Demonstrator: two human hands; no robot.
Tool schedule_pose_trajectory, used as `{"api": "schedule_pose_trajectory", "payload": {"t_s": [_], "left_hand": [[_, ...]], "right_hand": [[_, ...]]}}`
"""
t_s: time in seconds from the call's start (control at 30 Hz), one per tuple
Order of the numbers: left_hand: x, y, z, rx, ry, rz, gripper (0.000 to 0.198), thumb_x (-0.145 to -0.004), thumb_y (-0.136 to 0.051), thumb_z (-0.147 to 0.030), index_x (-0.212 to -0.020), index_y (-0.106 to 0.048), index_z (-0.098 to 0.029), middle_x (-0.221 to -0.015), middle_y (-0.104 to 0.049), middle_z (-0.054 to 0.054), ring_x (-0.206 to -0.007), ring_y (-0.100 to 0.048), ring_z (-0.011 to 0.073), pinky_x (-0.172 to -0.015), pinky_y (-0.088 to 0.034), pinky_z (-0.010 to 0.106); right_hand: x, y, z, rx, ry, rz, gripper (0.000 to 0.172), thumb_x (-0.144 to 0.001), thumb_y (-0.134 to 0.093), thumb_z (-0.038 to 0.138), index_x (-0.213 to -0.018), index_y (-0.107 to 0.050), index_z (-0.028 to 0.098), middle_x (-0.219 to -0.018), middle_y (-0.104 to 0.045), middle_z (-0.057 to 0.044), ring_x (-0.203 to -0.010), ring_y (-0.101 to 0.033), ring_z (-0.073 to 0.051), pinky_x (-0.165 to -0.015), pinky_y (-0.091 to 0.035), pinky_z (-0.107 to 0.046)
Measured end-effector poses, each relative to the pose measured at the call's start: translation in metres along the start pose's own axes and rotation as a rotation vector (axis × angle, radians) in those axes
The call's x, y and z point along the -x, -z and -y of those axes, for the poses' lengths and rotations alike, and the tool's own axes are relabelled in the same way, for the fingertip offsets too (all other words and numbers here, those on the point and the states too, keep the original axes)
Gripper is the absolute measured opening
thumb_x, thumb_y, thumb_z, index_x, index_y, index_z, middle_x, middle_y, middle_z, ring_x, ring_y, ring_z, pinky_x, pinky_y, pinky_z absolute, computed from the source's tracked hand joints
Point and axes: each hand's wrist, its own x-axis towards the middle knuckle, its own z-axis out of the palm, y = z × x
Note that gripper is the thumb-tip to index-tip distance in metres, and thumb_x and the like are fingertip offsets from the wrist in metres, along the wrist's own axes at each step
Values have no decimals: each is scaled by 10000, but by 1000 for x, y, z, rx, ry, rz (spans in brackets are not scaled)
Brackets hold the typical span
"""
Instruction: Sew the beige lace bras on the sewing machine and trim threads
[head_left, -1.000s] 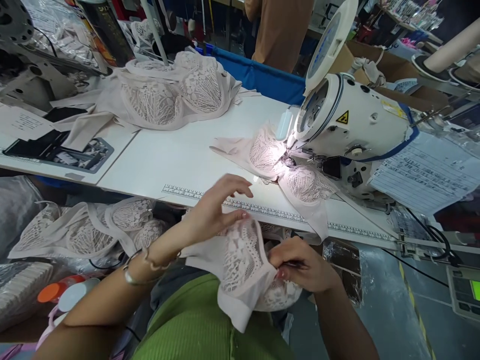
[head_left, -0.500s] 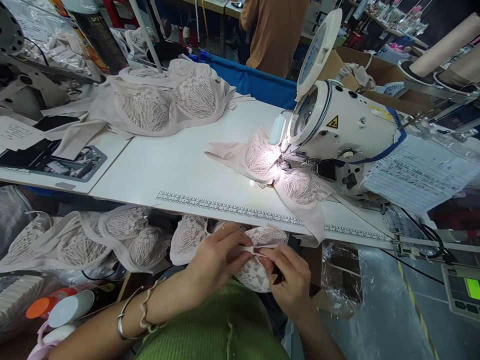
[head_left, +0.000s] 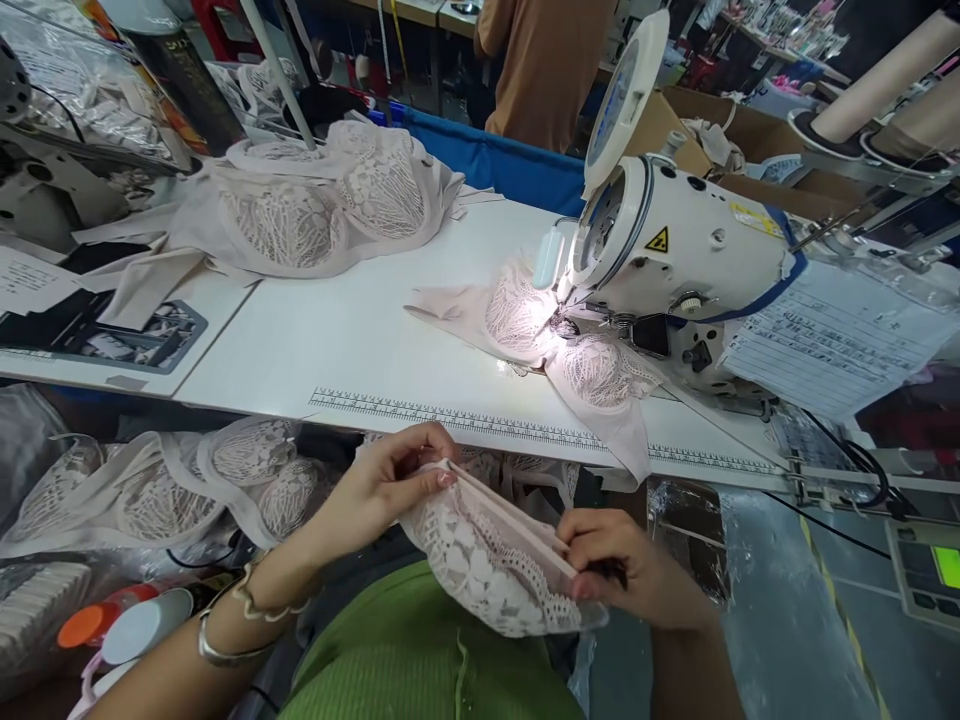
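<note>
A pale pink lace bra (head_left: 487, 560) is stretched between my two hands, in front of the table edge and above my lap. My left hand (head_left: 397, 480) pinches one end of its edge between thumb and fingers. The other end is gripped by my right hand (head_left: 626, 565), lower and to the right. Beyond them, a second lace bra (head_left: 600, 372) lies under the lit needle area of the sewing machine (head_left: 690, 245), one end hanging over the table's front edge. Part of the held bra is hidden behind my fingers.
Stacked bras (head_left: 322, 200) lie at the back left of the white table (head_left: 300, 330). More bras (head_left: 172, 490) hang below the front edge at left, near several bottles (head_left: 146, 625). A printed ruler (head_left: 450, 418) runs along the edge. A person (head_left: 551, 70) stands beyond.
My hands have moved apart, the left one leftward and the right one right and down. The bra, bunched between them before, is now spread and pulled taut along its edge.
</note>
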Motion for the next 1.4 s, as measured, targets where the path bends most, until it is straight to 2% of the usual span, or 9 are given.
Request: {"api": "schedule_pose_trajectory", "payload": {"t_s": [0.17,0.3,0.53,0.7,0.8,1.0,1.17,1.3,1.4], "left_hand": [[3,5,8,-52,-133,-198,41,-828,-762,-186,-813,-728,-201,-865,-708,32,-860,-671,181,-789,-530,260],[6,-1,13,-95,-147,-304,62,-801,-778,-164,-799,-748,-218,-866,-735,21,-880,-695,185,-789,-550,256],[12,-6,21,-171,-27,-362,98,-860,-733,-286,-856,-726,-189,-887,-772,50,-845,-726,205,-749,-564,272],[13,-6,27,-190,-42,-378,89,-870,-721,-292,-865,-733,-204,-898,-765,40,-872,-716,199,-755,-564,264],[11,-6,30,-149,-67,-402,79,-860,-735,-295,-857,-748,-218,-927,-736,47,-883,-693,213,-681,-574,274],[8,-9,35,-129,-81,-445,27,-809,-788,-272,-802,-775,-250,-923,-679,38,-899,-652,217,-769,-575,320],[7,-1,31,-81,-88,-351,68,-815,-791,-261,-777,-745,-229,-925,-648,46,-929,-632,212,-803,-546,310],[3,2,15,-208,-16,-16,160,-885,-741,-324,-1013,-704,-234,-1171,-640,86,-1117,-609,248,-930,-514,343],[-3,-14,5,-305,-76,240,310,-900,-738,-347,-1181,-652,-249,-1317,-574,102,-1230,-548,258,-1000,-477,348]], "right_hand": [[9,6,-9,203,-15,-274,193,-984,-635,315,-848,-753,243,-909,-741,-67,-743,-666,-180,-636,-492,-294],[4,-2,-14,408,18,-441,129,-947,-673,195,-847,-728,256,-881,-776,-34,-750,-702,-197,-786,-496,-370],[-1,-12,-18,424,-34,-672,202,-893,-711,157,-739,-607,236,-781,-708,-19,-722,-657,-191,-648,-469,-318],[-5,-17,-18,457,-34,-741,273,-877,-710,135,-711,-519,236,-737,-651,5,-674,-616,-162,-600,-454,-275],[-6,-19,-19,505,-81,-781,172,-871,-724,147,-820,-592,245,-732,-639,14,-598,-570,-145,-542,-433,-260],[-9,-9,-12,506,-51,-667,158,-917,-649,113,-852,-681,253,-754,-673,-4,-667,-573,-161,-573,-424,-272],[-3,14,-3,230,-108,-512,154,-895,-681,171,-765,-663,252,-688,-600,19,-596,-485,-143,-609,-411,-298],[-12,16,8,80,-100,-304,139,-874,-705,206,-747,-666,247,-664,-603,24,-610,-502,-143,-670,-428,-313],[-29,-1,17,144,-177,-250,116,-857,-698,172,-758,-678,231,-712,-621,-1,-685,-548,-161,-638,-420,-295]]}}
